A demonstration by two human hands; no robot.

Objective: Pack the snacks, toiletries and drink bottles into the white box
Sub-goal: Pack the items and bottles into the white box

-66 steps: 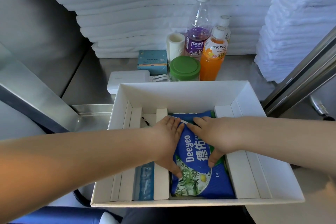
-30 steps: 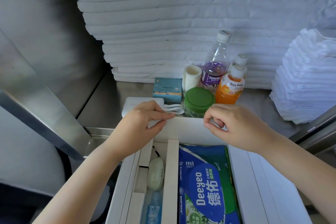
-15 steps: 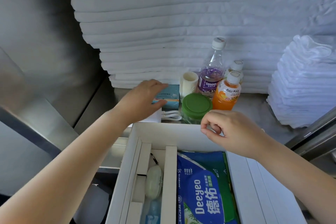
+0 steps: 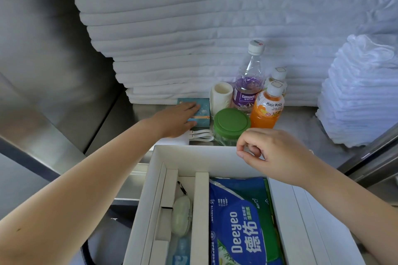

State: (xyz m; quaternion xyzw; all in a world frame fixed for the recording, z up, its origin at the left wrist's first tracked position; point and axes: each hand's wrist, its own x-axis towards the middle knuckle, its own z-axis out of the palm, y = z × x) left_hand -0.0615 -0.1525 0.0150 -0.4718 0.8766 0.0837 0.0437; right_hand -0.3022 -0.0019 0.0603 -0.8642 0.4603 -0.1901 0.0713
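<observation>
The left hand's fingers [image 4: 189, 107] lie straight and flat on top of the small teal carton [image 4: 203, 112], with the thumb at its near face. Whether that thumb already pinches is hard to tell, since the palm hides the carton's left half. The carton lies flat directly under the fingertips, and its right end shows past them, just beside the white roll [image 4: 221, 94]. The left hand [image 4: 174, 120] is the one on it. The right hand [image 4: 267, 153] hovers loosely curled, holding nothing, nearer the green-lidded jar [image 4: 231, 121] and the Mogu Mogu bottle [image 4: 267, 112]. The white box [image 4: 193, 155] sits back from the fingertips, toward the person, so the move looks like a short pull back.
</observation>
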